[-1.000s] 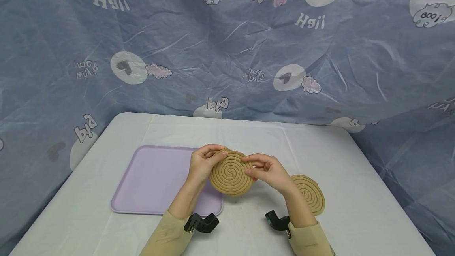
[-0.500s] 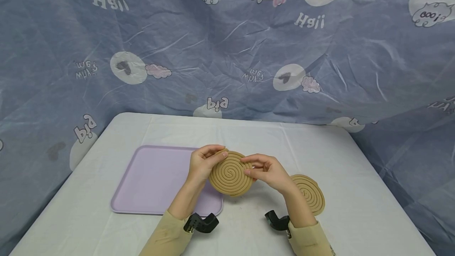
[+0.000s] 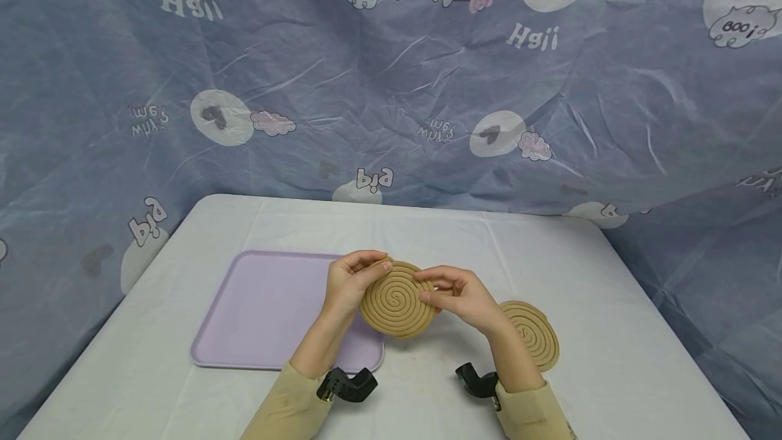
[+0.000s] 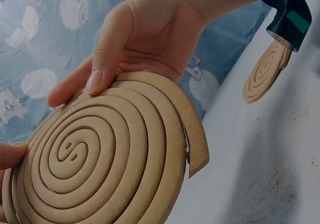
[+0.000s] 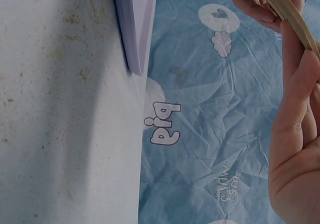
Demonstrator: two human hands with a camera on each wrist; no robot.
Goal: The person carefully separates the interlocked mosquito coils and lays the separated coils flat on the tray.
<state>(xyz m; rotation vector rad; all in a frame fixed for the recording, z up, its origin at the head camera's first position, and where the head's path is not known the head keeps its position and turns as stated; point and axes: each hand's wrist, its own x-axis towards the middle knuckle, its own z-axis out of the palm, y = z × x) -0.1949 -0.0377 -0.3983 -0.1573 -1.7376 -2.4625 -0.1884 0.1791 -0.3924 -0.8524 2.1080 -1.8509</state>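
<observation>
Held up above the table in the head view is a tan mosquito coil (image 3: pixel 396 301), its spiral face turned toward me. My left hand (image 3: pixel 351 280) pinches its upper left edge between thumb and fingers. At the right edge, my right hand (image 3: pixel 461 294) pinches the same coil. The left wrist view shows two small slots at the centre of this coil (image 4: pixel 100 149) and a loose outer end standing slightly apart from the rings. A second mosquito coil (image 3: pixel 537 338) lies on the table at the right, partly hidden behind my right forearm.
A lilac tray (image 3: pixel 263 311) lies on the left of the white-covered table (image 3: pixel 427 399), its right end partly behind my left arm and the held coil. Brown crumbs dot the cloth in both wrist views. A blue printed curtain (image 3: pixel 366 73) hangs behind.
</observation>
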